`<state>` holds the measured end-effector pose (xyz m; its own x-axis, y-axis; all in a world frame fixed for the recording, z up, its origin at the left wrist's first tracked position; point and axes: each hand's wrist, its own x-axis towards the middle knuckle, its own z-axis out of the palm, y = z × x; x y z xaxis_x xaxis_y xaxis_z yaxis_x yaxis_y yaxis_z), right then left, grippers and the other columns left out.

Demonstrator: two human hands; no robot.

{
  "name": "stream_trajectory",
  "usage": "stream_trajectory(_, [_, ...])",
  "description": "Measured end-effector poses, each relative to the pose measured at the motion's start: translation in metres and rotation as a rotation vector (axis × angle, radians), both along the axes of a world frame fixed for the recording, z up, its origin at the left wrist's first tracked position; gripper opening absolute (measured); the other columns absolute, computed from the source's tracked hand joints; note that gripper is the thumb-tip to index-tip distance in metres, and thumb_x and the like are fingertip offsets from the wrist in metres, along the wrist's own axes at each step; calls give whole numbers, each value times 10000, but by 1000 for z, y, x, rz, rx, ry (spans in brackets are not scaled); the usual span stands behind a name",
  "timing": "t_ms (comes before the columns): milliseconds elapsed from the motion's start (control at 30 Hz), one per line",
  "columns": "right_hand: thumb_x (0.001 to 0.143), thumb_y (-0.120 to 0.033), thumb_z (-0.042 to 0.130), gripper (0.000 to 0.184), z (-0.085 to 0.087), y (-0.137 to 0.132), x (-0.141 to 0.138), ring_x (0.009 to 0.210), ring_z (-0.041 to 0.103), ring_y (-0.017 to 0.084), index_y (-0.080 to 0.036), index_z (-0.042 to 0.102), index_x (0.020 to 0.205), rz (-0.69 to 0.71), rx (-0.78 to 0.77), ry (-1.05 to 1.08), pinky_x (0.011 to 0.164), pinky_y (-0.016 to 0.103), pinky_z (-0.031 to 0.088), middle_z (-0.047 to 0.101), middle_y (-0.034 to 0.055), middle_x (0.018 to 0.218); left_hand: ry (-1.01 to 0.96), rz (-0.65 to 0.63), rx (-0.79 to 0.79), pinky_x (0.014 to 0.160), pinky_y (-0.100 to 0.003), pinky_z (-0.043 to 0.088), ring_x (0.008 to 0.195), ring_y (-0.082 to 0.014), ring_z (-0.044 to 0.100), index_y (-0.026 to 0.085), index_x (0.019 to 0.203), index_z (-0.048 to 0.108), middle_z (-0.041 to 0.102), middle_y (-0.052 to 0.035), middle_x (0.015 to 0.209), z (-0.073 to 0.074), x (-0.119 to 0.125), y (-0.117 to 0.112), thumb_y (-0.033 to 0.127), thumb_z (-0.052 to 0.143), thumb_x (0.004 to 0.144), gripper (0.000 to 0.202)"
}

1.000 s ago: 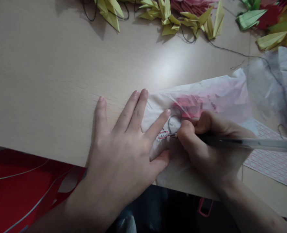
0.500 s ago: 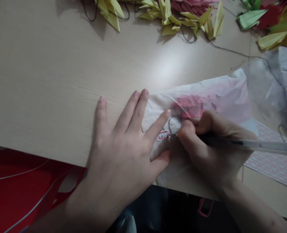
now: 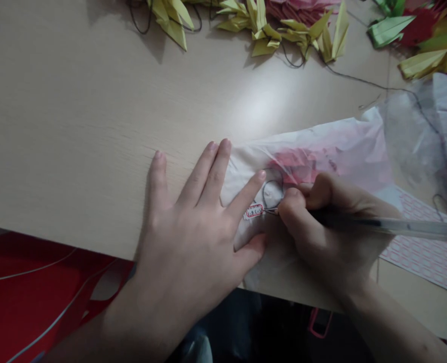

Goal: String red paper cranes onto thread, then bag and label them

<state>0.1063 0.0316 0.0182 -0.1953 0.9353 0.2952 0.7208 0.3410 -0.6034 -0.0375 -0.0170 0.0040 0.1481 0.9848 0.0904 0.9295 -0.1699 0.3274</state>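
Note:
My left hand lies flat with fingers spread, partly on the table and partly on a white plastic bag. Pink and red contents show through the bag. Between its index finger and thumb sits a small red-bordered label with dark handwriting on it. My right hand is closed around a pen with a clear barrel. The pen's tip meets the label's right edge. A loop of dark thread shows just above the label.
Yellow folded-paper pieces strung on dark thread lie along the far edge of view. Green, red and yellow paper pieces are at the upper right. A sheet of red-bordered labels lies under my right forearm's far side. Clear plastic lies beyond.
The pen's barrel has tilted very slightly, and the tip has shifted a little at the label. My left hand has stayed in place.

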Motion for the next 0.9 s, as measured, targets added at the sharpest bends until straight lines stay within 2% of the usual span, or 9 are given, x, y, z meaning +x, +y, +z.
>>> stream_trajectory(100, [756,-171,601,357,0,0,0,413,285,60,-209,348,506,0,2,7,369,217,250,320,-73,456,-2,-2,2,1100,-632,61,1374,-390,263,306,1381,419,272,-75,1524,0,0,0,561,480,846,596])
stream_trajectory(300, [708,-99,587,371,0,0,1,412,265,56,-206,295,507,7,-4,8,370,216,231,291,-78,465,7,-7,6,1113,-610,41,1380,-368,263,300,1393,397,261,-69,1528,-1,0,0,555,480,851,605])
stream_trajectory(433, [749,-145,579,357,-1,0,1,415,271,56,-208,317,514,-14,-10,44,373,210,239,299,-81,466,17,-10,17,1115,-603,45,1381,-371,256,281,1393,398,276,-75,1522,-2,0,0,562,480,850,617])
stream_trajectory(733, [740,-173,609,356,-1,0,-2,415,293,59,-206,348,501,-18,6,18,379,199,279,323,-79,452,25,-11,10,1113,-607,50,1385,-353,258,286,1386,403,271,-92,1522,0,0,0,561,500,842,618])
stream_trajectory(900, [737,-155,599,351,-2,-1,-1,425,286,54,-202,335,509,-22,-17,15,386,194,269,317,-82,463,10,-12,10,1110,-616,45,1374,-378,270,295,1379,420,262,-75,1528,-1,-1,0,557,487,843,600])
